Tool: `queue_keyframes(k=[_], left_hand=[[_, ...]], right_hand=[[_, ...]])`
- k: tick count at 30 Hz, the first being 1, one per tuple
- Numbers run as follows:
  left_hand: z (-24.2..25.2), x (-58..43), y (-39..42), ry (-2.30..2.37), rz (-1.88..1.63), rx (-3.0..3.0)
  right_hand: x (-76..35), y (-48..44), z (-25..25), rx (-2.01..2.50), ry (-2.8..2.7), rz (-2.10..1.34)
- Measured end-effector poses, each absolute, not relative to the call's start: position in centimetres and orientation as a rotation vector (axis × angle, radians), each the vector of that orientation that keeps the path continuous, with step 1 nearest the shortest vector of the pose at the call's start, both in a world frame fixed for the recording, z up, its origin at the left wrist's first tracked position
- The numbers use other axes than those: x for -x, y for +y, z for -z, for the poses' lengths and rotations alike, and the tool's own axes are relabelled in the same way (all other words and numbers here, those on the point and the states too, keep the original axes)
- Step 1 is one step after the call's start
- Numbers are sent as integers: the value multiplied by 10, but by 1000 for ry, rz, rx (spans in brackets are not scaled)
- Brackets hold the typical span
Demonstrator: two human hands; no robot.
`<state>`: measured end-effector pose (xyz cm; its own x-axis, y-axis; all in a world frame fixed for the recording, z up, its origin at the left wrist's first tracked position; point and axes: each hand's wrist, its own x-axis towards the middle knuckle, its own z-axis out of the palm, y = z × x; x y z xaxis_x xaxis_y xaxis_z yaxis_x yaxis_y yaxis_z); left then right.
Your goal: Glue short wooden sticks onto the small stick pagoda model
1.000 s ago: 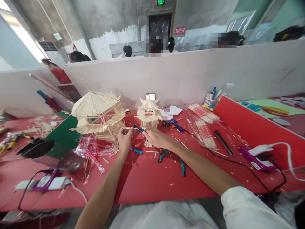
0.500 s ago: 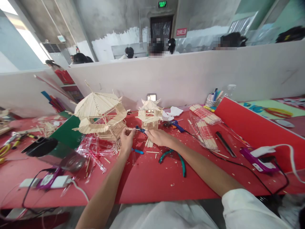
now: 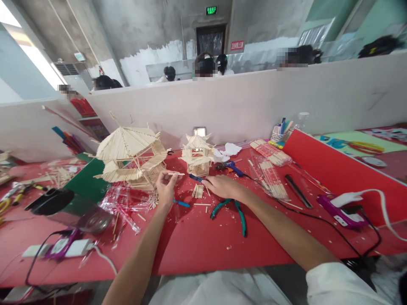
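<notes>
My left hand (image 3: 165, 186) pinches a short wooden stick (image 3: 176, 173) that points right. My right hand (image 3: 221, 186) is closed on a small dark blue tool (image 3: 196, 178), its tip a little right of the stick and apart from it. Behind the tool stands a small stick pavilion (image 3: 197, 156) with upturned roof corners. Left of my left hand is a larger stick pavilion (image 3: 132, 154). Cut sticks (image 3: 199, 191) lie below the tool. A blue pen-like item (image 3: 182, 203) rests beside my left wrist, and green-handled pliers (image 3: 240, 216) lie below my right hand.
A blue glue gun (image 3: 233, 168) with a black cable and packs of sticks (image 3: 271, 173) lie to the right, near a black cutter (image 3: 299, 191) and a purple power strip (image 3: 341, 216). A clear cup (image 3: 85, 214) lies left. People sit beyond the partition (image 3: 241, 101).
The tool in my right hand has moved right, away from the stick, leaving a gap between them. My left hand has shifted slightly left with the stick. The view has shifted a little.
</notes>
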<state>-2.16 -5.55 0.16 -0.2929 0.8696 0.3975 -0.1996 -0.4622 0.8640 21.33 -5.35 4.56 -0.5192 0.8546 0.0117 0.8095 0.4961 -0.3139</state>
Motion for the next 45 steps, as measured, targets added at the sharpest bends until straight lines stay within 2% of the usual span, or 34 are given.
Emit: queue_keyframes(k=[8, 15, 24, 27, 30, 33, 38, 45], left_hand=[[5, 22, -54, 958, -1693, -1248], [10, 24, -48, 1229, -1438, -1512], [16, 20, -43, 1175, -1288, -1496], [14, 14, -45, 1161, -1299, -1487], [9, 5, -47, 1162, -1312, -1500], [8, -4, -49, 1165, -1342, -1477], [13, -12, -44, 1194, -1373, -1411], [16, -10, -20, 1239, -1320, -1588]], right_hand=[[-262, -60, -44, 1774, -2556, -4], [-280, -51, -19, 1991, -2403, 131], [-285, -53, -16, 2002, -2419, 64], [-277, -55, -22, 1779, -2429, 18], [-259, -53, -28, 1518, -2372, -228], [-239, -48, -29, 1419, -2305, -313], [-224, -35, -25, 1405, -2233, -292], [-224, -20, -15, 1451, -2056, -537]])
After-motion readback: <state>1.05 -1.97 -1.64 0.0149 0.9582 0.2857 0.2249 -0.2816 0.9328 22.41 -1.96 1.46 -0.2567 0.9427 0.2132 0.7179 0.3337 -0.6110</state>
